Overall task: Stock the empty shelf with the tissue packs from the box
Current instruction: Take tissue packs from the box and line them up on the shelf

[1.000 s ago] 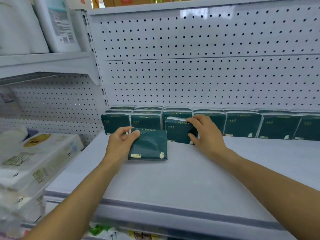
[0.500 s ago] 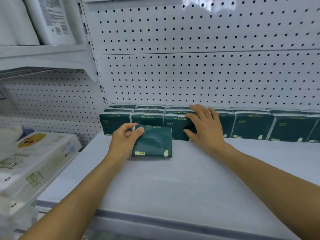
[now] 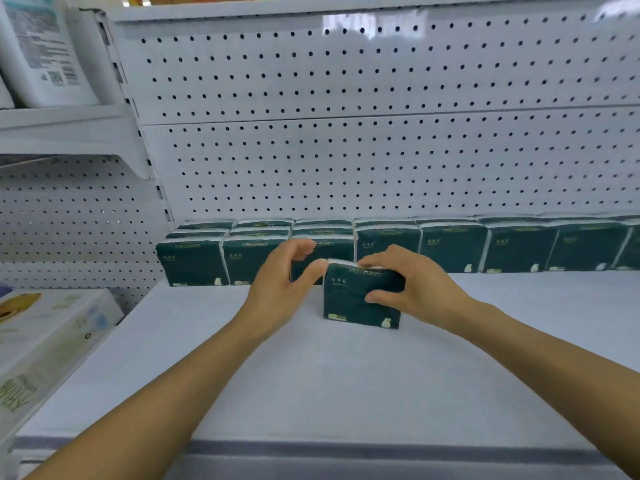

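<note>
A dark green tissue pack (image 3: 349,299) stands upright on the white shelf (image 3: 346,382), a little in front of the row. My right hand (image 3: 415,289) grips it from the right, fingers over its top and thumb on its front. My left hand (image 3: 280,282) is just left of the pack, its thumb tip touching the pack's upper left corner and its fingers curled loosely above, holding nothing. A row of several identical green packs (image 3: 450,247) lines the back of the shelf against the pegboard, deeper at the left end (image 3: 194,261).
White pegboard wall (image 3: 381,161) rises behind the row. To the left stand a neighbouring shelf board (image 3: 69,129) with white packages (image 3: 41,53) and, lower, large white product packs (image 3: 45,337). The shelf's grey front edge (image 3: 346,448) is near me.
The pack that lay flat under my left hand now stands upright further right, gripped by my right hand. My right hand left the row; my left hand let go.
</note>
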